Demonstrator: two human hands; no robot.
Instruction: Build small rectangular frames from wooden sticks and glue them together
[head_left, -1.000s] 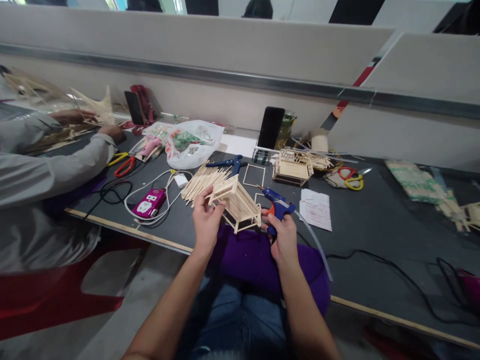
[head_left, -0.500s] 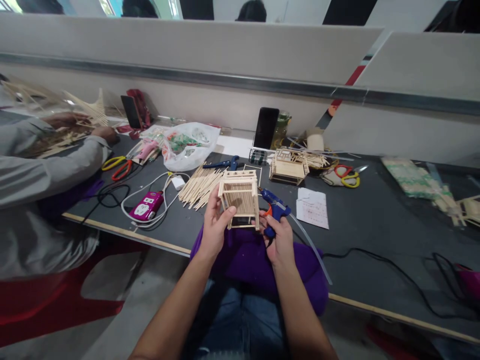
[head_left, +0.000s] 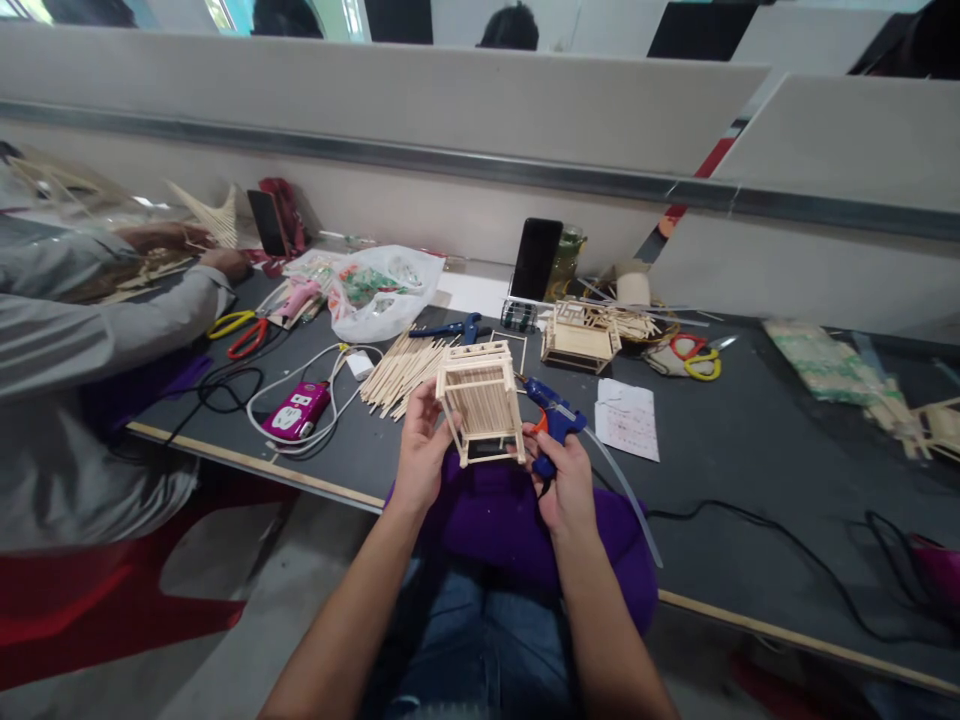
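Observation:
My left hand (head_left: pixel 424 446) grips the left side of a small model chair (head_left: pixel 481 402) built from thin wooden sticks, held tilted above the purple cloth (head_left: pixel 517 515) at the table's edge. In my right hand (head_left: pixel 564 470) is a blue glue gun (head_left: pixel 556 420) with an orange trigger, its nozzle pointing up and left beside the model. A clear glue stick (head_left: pixel 626 490) trails from the gun's rear. The fingertips of my right hand are close to the model's lower right corner; whether they touch it I cannot tell.
Loose sticks (head_left: pixel 401 375), a blue cutter (head_left: pixel 450 328) and a stick-built bench (head_left: pixel 579 340) lie beyond my hands. A purple power strip (head_left: pixel 298 410) with looped cable is at left, near a co-worker's grey sleeve (head_left: pixel 112 335). Scissors (head_left: pixel 699 356) and a paper note (head_left: pixel 627 418) lie right.
The model chair has turned and tilted in my left hand, showing more of its slatted panel, and my left thumb has shifted to its side. The glue gun stays in my right hand.

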